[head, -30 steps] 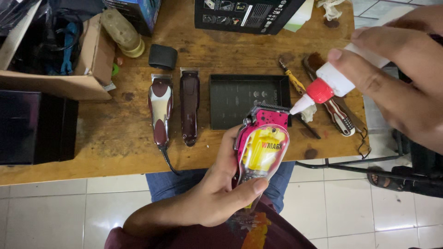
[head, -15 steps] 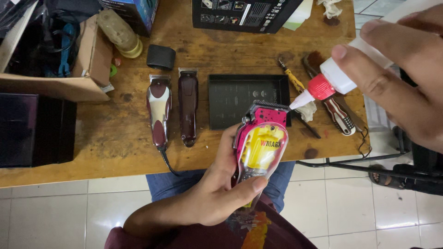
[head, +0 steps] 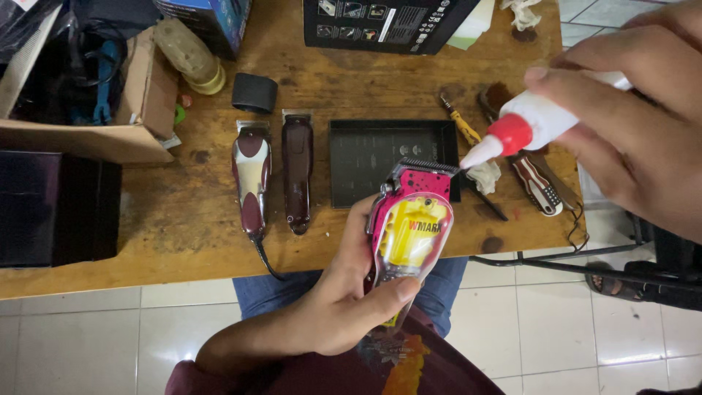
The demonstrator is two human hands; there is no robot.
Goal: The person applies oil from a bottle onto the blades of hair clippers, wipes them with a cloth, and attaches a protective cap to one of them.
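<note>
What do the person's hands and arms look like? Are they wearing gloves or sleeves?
No gloves: the left hand and right hand are both bare, with no rings showing. The left forearm is bare too, so no long sleeve there. The right arm is out of view.

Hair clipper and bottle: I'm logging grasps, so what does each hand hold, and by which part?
The left hand grips the pink and yellow hair clipper around its lower body. The right hand holds the white, red-nozzled bottle by its body.
</note>
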